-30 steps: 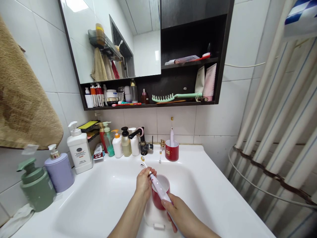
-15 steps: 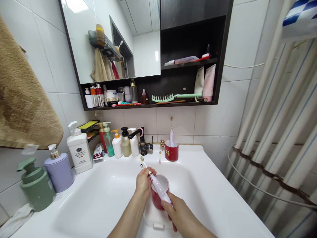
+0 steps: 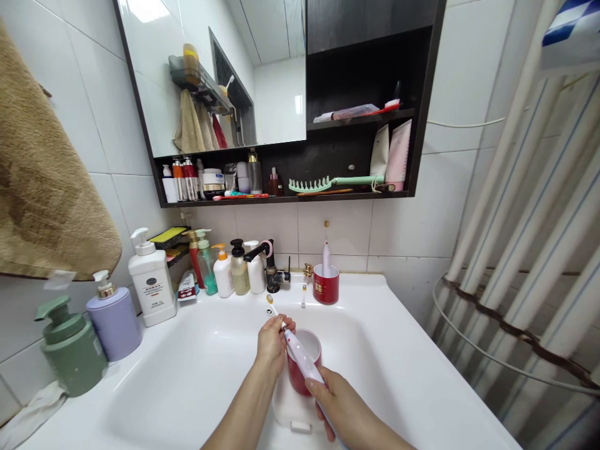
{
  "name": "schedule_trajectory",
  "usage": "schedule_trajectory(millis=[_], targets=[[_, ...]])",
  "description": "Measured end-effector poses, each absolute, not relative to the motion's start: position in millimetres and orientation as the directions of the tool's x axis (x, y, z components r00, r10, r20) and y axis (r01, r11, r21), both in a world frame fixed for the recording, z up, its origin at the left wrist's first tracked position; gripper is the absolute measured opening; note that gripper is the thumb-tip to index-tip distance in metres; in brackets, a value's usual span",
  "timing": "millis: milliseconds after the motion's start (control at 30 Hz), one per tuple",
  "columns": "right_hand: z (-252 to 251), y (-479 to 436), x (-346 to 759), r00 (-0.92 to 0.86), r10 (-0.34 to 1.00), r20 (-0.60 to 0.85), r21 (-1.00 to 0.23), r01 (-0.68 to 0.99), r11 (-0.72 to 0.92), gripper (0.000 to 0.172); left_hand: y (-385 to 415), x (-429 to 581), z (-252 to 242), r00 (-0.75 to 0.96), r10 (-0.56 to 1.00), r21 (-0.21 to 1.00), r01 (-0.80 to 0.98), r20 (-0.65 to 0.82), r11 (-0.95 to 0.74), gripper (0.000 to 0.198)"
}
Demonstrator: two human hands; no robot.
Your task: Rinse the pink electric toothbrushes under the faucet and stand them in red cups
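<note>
A pale pink electric toothbrush (image 3: 301, 351) slants over the sink, its brush head (image 3: 272, 302) pointing up and to the left. My left hand (image 3: 273, 339) pinches it at the neck, where head and handle meet. Around the lower handle, the fingers of my right hand (image 3: 334, 400) are closed. Beneath the toothbrush a red cup (image 3: 300, 377) with a white inside stands on a white tray-like piece (image 3: 290, 412) in the basin. On the back ledge, a second red cup (image 3: 326, 286) holds another electric toothbrush (image 3: 326, 256). A loose brush head (image 3: 304, 296) lies left of that cup.
A black faucet (image 3: 272, 269) rises behind the white sink (image 3: 187, 375). Several pump bottles (image 3: 224, 275) line the ledge to its left. Above is a mirror cabinet with a dark shelf (image 3: 281, 199) of toiletries and a green hairbrush (image 3: 312, 185). White pipes (image 3: 529, 250) run along the right side.
The view has shifted very slightly. Both hands keep their hold on the toothbrush, with hardly any visible movement.
</note>
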State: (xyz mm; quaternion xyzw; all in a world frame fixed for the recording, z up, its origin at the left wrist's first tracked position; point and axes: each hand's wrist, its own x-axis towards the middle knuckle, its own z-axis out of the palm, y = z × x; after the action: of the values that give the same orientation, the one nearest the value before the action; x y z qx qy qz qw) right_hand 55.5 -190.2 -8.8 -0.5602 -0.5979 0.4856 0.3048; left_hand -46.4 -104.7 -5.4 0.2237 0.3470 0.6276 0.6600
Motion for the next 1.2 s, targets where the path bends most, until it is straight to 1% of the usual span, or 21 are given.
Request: schedule_trajectory(millis=[133, 333, 533, 733, 833, 900, 967, 1033, 1133, 1200], targets=[[-16, -187, 56, -0.146, 0.977, -0.158, -0.895, 0.439, -0.079, 0.017, -103, -47, -7, -0.018, 0.985, 0.733, -0.670, -0.171, 0.115, 0.006], [-17, -189, 55, -0.154, 0.974, -0.167, -0.904, 0.418, -0.089, 0.019, -103, -48, -8, -0.024, 0.984, 0.746, -0.656, -0.177, 0.118, 0.006], [-14, -189, 55, -0.142, 0.975, -0.169, -0.893, 0.441, -0.091, 0.017, -105, -45, -8, -0.043, 0.981, 0.757, -0.642, -0.191, 0.119, 0.009], [-21, -189, 56, -0.180, 0.966, -0.187, -0.924, 0.366, -0.110, 0.018, -102, -50, -7, -0.029, 0.975, 0.757, -0.635, -0.219, 0.151, 0.006], [-26, -188, 56, -0.175, 0.970, -0.172, -0.927, 0.360, -0.099, 0.017, -100, -55, -6, -0.039, 0.972, 0.765, -0.625, -0.230, 0.156, 0.003], [-28, -187, 56, -0.146, 0.977, -0.152, -0.926, 0.367, -0.089, 0.018, -100, -58, -6, -0.004, 0.976, 0.766, -0.621, -0.219, 0.169, 0.001], [-27, -186, 56, -0.116, 0.985, -0.128, -0.926, 0.370, -0.077, 0.019, -101, -59, -6, 0.046, 0.977, 0.771, -0.607, -0.207, 0.192, 0.003], [-26, -186, 55, -0.092, 0.990, -0.108, -0.928, 0.367, -0.067, 0.021, -102, -59, -6, 0.035, 0.975, 0.790, -0.580, -0.218, 0.198, 0.005], [-24, -187, 54, -0.067, 0.995, -0.078, -0.926, 0.376, -0.047, 0.025, -100, -60, -6, -0.031, 0.976, 0.849, -0.500, -0.215, 0.171, 0.004], [-24, -187, 55, -0.057, 0.997, -0.053, -0.915, 0.403, -0.025, 0.029, -95, -58, -6, -0.033, 0.985, 0.926, -0.347, -0.168, 0.146, 0.005]])
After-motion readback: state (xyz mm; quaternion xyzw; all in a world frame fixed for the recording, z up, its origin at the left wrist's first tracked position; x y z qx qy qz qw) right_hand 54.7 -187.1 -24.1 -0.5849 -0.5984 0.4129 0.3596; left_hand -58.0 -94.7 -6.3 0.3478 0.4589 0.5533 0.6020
